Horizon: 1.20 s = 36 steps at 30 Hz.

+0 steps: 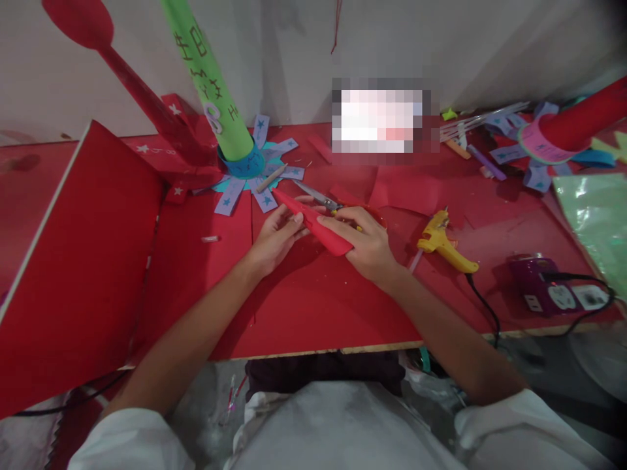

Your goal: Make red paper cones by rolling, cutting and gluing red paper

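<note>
A red paper cone (326, 234) is held between my two hands above the red table. My left hand (275, 240) grips it near the narrow tip, thumb on top and fingers behind. On the wider end, my right hand (366, 243) is closed, its thumb and index finger along the paper. Just behind the cone lie scissors (317, 197), their handles partly hidden by my right hand. A yellow glue gun (443, 243) rests to the right of that hand.
A red board (83, 274) stands upright at left. Behind are a red spoon shape (132, 78), a green lettered tube (210, 91) on a blue base with purple strips, and a grey stick (271, 178). At right sit a purple power socket (539, 284) and a red tube (582, 124).
</note>
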{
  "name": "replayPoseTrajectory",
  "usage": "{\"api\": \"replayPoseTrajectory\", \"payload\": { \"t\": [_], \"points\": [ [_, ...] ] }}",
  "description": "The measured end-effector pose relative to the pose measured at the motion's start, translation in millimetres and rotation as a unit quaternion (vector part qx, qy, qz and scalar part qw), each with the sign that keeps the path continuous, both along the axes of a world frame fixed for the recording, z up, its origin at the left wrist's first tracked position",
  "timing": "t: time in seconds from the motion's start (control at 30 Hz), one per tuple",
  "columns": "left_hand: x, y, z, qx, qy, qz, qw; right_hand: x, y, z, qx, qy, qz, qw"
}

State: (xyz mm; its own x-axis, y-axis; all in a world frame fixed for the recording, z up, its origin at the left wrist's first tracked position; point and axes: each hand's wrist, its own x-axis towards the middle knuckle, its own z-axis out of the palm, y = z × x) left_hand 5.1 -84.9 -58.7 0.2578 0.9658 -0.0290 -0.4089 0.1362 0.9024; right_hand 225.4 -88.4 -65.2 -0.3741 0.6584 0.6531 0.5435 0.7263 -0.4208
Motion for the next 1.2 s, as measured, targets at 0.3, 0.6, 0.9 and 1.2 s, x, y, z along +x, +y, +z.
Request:
{"api": "replayPoseTrajectory", "payload": {
  "t": [0.3,0.6,0.9,1.2],
  "points": [
    [1.4,-2.0,0.8,0.003,0.005,-0.021,1.000,-3.3,-3.5,5.4,0.044,0.007,0.008,0.999],
    [-0.6,-1.3,-1.2,-0.005,-0.002,-0.027,1.000,-0.8,-3.7,1.4,0.002,0.018,0.007,1.000],
    [-1.1,-1.0,-0.1,-0.005,-0.008,-0.029,1.000,-5.3,-6.7,8.3,-0.063,0.068,-0.013,0.996],
    [-0.8,0.0,-0.9,-0.005,0.005,-0.017,1.000,-5.4,-5.1,10.2,-0.062,0.067,0.005,0.996]
  ]
}}
